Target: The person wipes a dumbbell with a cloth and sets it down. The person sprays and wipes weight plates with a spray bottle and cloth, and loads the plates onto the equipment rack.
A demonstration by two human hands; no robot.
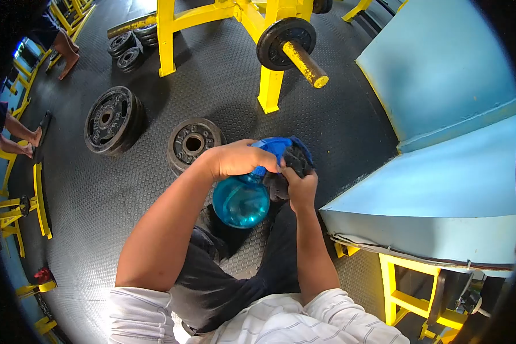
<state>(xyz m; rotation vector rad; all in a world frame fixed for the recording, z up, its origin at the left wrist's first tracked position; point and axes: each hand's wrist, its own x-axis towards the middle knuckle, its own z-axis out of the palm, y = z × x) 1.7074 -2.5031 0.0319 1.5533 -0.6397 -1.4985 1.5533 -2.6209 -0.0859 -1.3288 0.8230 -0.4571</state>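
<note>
My left hand (238,159) is closed around the neck and blue head of a spray bottle (241,202). Its round, see-through teal body hangs below that hand, above the floor between my legs. Bunched in my right hand (303,189) is a dark grey cloth (278,184), pressed up against the bottle's blue head. The fingertips of both hands meet there. Part of the bottle's head is hidden behind the fingers and the cloth.
Weight plates (195,143) lie on the black rubber floor just beyond my left forearm, with another stack (106,117) farther left. Ahead stands a yellow rack (270,89) with a loaded peg. A light-blue wall (430,189) rises at right. Other people's legs (23,137) show at far left.
</note>
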